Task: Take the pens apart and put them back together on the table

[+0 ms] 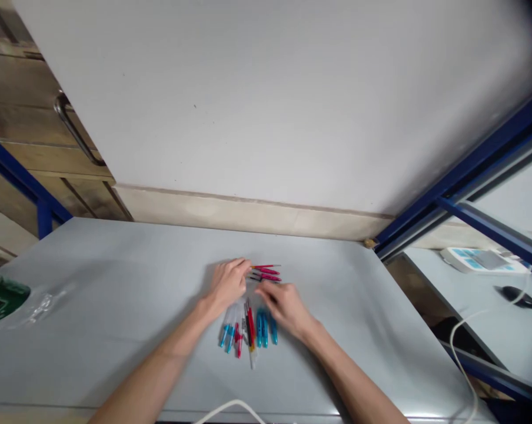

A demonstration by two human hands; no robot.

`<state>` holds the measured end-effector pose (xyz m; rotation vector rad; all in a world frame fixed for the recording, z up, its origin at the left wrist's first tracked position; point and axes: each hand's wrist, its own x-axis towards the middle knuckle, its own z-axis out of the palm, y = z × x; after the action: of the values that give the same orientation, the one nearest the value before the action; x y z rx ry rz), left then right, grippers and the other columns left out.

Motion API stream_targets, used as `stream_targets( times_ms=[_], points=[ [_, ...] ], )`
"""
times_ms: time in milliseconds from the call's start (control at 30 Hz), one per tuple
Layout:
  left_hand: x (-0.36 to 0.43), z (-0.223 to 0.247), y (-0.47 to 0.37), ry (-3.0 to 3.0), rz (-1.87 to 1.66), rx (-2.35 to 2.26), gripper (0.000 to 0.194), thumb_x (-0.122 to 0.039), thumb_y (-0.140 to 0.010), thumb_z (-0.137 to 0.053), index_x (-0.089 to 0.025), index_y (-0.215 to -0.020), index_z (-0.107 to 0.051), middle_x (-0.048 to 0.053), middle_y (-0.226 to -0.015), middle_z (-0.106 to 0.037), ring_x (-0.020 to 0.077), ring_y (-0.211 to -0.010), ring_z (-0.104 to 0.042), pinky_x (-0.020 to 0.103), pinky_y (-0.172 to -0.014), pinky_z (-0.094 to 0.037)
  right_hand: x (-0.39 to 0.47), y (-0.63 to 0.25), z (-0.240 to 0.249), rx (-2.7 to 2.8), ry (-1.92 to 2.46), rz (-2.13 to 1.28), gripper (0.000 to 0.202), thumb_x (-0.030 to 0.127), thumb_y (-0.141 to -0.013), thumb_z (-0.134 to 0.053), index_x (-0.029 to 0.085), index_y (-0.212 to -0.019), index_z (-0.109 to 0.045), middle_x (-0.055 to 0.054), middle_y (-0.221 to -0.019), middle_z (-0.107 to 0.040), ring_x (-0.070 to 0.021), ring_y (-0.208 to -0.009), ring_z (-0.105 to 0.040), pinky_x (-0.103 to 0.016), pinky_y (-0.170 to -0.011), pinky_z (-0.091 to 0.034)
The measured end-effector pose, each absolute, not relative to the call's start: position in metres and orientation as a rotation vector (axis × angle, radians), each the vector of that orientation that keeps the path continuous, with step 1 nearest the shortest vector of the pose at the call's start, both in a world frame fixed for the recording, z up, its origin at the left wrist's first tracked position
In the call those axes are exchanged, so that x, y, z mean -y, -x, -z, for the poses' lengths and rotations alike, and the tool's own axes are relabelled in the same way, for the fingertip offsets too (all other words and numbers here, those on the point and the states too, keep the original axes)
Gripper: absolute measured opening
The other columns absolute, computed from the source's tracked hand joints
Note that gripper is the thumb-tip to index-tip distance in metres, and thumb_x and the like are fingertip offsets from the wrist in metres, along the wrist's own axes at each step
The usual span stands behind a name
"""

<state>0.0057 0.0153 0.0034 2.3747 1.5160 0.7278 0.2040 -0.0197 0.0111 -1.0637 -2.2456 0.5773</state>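
My left hand is over the middle of the table, its fingers curled together. A thin red pen refill sticks out past its fingertips; whether the fingers grip it or it lies behind them, I cannot tell. Pink pen barrels lie just beyond, between the two hands. My right hand is closed, thumb against fingers, and what is in it is hidden. Below the hands are blue pen barrels, red refills, and clear pen parts with blue ends and a red end.
The grey table meets a white wall at the back. A green-labelled bottle lies at the left edge. Blue metal frames flank the table. Beyond the right one are a white device, a black mouse and a cable.
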Motion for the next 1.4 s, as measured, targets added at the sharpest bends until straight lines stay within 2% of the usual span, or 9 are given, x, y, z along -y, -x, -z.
stream_targets(
  times_ms=[133, 233, 300, 467, 600, 700, 800, 1067, 1400],
  points=[
    [-0.015, -0.002, -0.006, -2.359, -0.741, -1.476, 0.029, 0.0, -0.084, -0.045, -0.021, -0.088, -0.065, 0.003, -0.09, -0.071, 0.018, -0.084, -0.067, 0.027, -0.07, -0.041, 0.037, -0.185, -0.012, 2.478, 0.861, -0.595, 0.026, 0.022, -0.103, -0.045, 0.023, -0.091, -0.068, -0.004, -0.088, -0.067, -0.0182, -0.077, -0.061, -0.027, -0.071, -0.046],
    [-0.015, -0.001, -0.006, -2.355, -0.767, -1.47, 0.027, -0.001, -0.083, -0.046, -0.021, -0.088, -0.064, 0.003, -0.09, -0.071, 0.0184, -0.082, -0.066, 0.028, -0.069, -0.04, 0.038, -0.186, -0.015, 2.486, 0.873, -0.637, 0.023, 0.013, -0.1, -0.049, 0.024, -0.099, -0.07, -0.002, -0.087, -0.068, -0.0168, -0.076, -0.061, -0.026, -0.07, -0.046],
    [-0.015, -0.001, -0.006, -2.354, -0.765, -1.477, 0.026, -0.001, -0.083, -0.047, -0.021, -0.088, -0.064, 0.002, -0.089, -0.071, 0.0183, -0.08, -0.066, 0.028, -0.068, -0.04, 0.036, -0.188, -0.017, 2.467, 0.908, -0.668, 0.021, 0.01, -0.098, -0.052, 0.022, -0.097, -0.069, -0.001, -0.082, -0.067, -0.0159, -0.071, -0.059, -0.025, -0.067, -0.045],
    [-0.013, -0.002, -0.006, -2.355, -0.751, -1.48, 0.03, 0.001, -0.08, -0.045, -0.021, -0.087, -0.064, 0.001, -0.089, -0.071, 0.0173, -0.08, -0.065, 0.027, -0.068, -0.039, 0.031, -0.191, -0.018, 2.386, 0.773, -0.741, 0.014, 0.019, -0.097, -0.06, 0.018, -0.09, -0.072, -0.005, -0.084, -0.07, -0.0184, -0.08, -0.061, -0.027, -0.074, -0.048],
    [-0.013, -0.002, -0.007, -2.38, -0.724, -1.461, 0.032, 0.002, -0.079, -0.045, -0.022, -0.088, -0.065, 0.002, -0.09, -0.071, 0.0178, -0.082, -0.065, 0.027, -0.069, -0.039, 0.032, -0.188, -0.017, 2.347, 0.686, -0.852, 0.022, 0.007, -0.097, -0.054, 0.019, -0.096, -0.074, -0.005, -0.092, -0.073, -0.0185, -0.088, -0.063, -0.028, -0.081, -0.05],
    [-0.014, -0.001, -0.007, -2.391, -0.727, -1.465, 0.031, 0.001, -0.078, -0.046, -0.022, -0.089, -0.065, 0.002, -0.089, -0.071, 0.0183, -0.081, -0.065, 0.027, -0.069, -0.039, 0.035, -0.186, -0.019, 2.371, 0.725, -0.891, 0.022, 0.007, -0.096, -0.055, 0.019, -0.097, -0.073, -0.004, -0.089, -0.071, -0.0183, -0.087, -0.062, -0.028, -0.079, -0.05],
    [-0.014, -0.001, -0.006, -2.383, -0.746, -1.466, 0.033, 0.002, -0.077, -0.046, -0.022, -0.089, -0.065, 0.001, -0.09, -0.072, 0.0177, -0.081, -0.065, 0.027, -0.068, -0.039, 0.037, -0.186, -0.024, 2.43, 0.713, -0.901, 0.022, 0.009, -0.097, -0.055, 0.019, -0.089, -0.072, -0.003, -0.084, -0.069, -0.0174, -0.084, -0.06, -0.029, -0.078, -0.049],
    [-0.013, 0.0, -0.006, -2.385, -0.781, -1.451, 0.034, 0.002, -0.078, -0.047, -0.023, -0.091, -0.065, -0.001, -0.093, -0.073, 0.0171, -0.083, -0.066, 0.026, -0.068, -0.04, 0.037, -0.187, -0.026, 2.517, 0.661, -0.89, 0.025, 0.012, -0.099, -0.052, 0.02, -0.089, -0.073, -0.004, -0.088, -0.069, -0.017, -0.088, -0.06, -0.029, -0.084, -0.047],
    [-0.014, 0.004, -0.006, -2.426, -0.817, -1.474, 0.025, -0.008, -0.092, -0.047, -0.023, -0.094, -0.067, 0.001, -0.094, -0.074, 0.018, -0.081, -0.066, 0.028, -0.067, -0.039, 0.04, -0.186, -0.019, 2.568, 0.659, -0.86, 0.021, 0.014, -0.098, -0.056, 0.021, -0.093, -0.075, -0.003, -0.091, -0.073, -0.0172, -0.093, -0.062, -0.029, -0.086, -0.048]
  ],
)
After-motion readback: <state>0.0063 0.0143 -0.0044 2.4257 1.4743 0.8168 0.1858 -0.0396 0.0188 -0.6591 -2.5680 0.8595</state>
